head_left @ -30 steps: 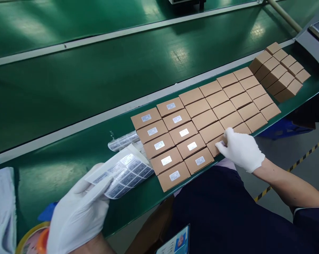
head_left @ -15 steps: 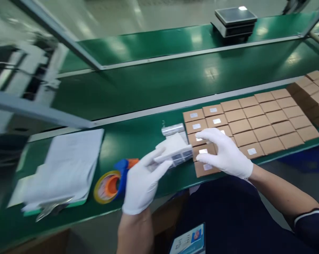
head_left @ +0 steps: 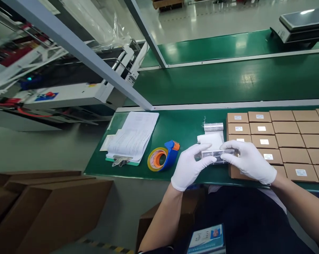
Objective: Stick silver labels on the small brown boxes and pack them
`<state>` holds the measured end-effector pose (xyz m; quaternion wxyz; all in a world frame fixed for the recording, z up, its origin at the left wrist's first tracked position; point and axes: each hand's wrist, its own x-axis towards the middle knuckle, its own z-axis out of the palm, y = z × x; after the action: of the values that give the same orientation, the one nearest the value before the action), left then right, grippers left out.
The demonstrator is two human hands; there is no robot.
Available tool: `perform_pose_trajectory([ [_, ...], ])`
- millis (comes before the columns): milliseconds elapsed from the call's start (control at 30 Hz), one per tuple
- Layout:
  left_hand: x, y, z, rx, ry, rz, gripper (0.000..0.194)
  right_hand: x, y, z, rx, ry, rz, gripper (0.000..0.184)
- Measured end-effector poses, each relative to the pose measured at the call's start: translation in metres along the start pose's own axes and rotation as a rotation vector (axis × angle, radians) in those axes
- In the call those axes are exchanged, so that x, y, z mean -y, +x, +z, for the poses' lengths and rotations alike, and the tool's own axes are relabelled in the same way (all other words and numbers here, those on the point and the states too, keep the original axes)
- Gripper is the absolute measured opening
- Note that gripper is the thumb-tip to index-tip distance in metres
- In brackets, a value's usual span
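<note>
My gloved hands hold a strip of silver printed labels [head_left: 217,155] between them, just in front of the rows of kraft cardboard boxes [head_left: 290,135]. My left hand [head_left: 191,166] pinches its left end, close to a folded white backing sheet [head_left: 210,141]. My right hand [head_left: 250,160] grips its right end, over the nearest boxes and partly hiding them. Several boxes in the left columns carry white labels, such as one [head_left: 264,141] near my right hand. A small roll of labels [head_left: 213,127] lies on the green belt [head_left: 185,130] behind the sheet.
A blue tape dispenser [head_left: 165,156] and a clipboard with papers [head_left: 131,137] lie left of my hands. A scale [head_left: 301,24] stands on the far bench. Large cardboard boxes [head_left: 48,208] sit on the floor at lower left, beside a machine [head_left: 69,81].
The view has swung left, bringing in the clipboard and tape. My right hand has left the boxes and taken the label strip, and my left hand has moved in beside it.
</note>
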<state>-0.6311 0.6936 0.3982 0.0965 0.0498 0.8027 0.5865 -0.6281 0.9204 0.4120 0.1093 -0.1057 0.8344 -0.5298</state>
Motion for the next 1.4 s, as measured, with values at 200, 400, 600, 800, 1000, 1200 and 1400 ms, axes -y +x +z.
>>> perform_pose_trajectory([
  [200,-0.006,0.005,0.003,0.056,0.036,0.072,0.010,-0.001,-0.002,0.000,-0.061,-0.040,-0.046,0.012],
  [400,-0.003,0.003,0.005,0.112,0.061,0.056,0.010,-0.003,-0.006,-0.001,-0.043,-0.096,-0.027,0.016],
  [600,0.002,0.005,0.011,0.058,-0.072,0.001,0.014,-0.007,-0.009,0.001,-0.052,-0.071,0.002,0.016],
  [800,0.011,0.007,0.019,0.040,-0.206,-0.065,0.016,-0.012,-0.010,0.002,-0.085,-0.036,0.046,0.018],
  [1000,0.012,0.007,0.023,-0.030,-0.229,-0.096,0.021,-0.021,-0.015,-0.001,-0.239,-0.075,-0.011,0.012],
  [1200,0.006,0.008,0.026,-0.019,-0.271,-0.177,0.032,-0.025,-0.021,-0.001,-0.330,-0.097,-0.086,0.010],
  [1400,0.004,0.011,0.029,-0.071,-0.273,-0.196,0.032,-0.028,-0.023,0.000,-0.455,-0.398,-0.312,0.014],
])
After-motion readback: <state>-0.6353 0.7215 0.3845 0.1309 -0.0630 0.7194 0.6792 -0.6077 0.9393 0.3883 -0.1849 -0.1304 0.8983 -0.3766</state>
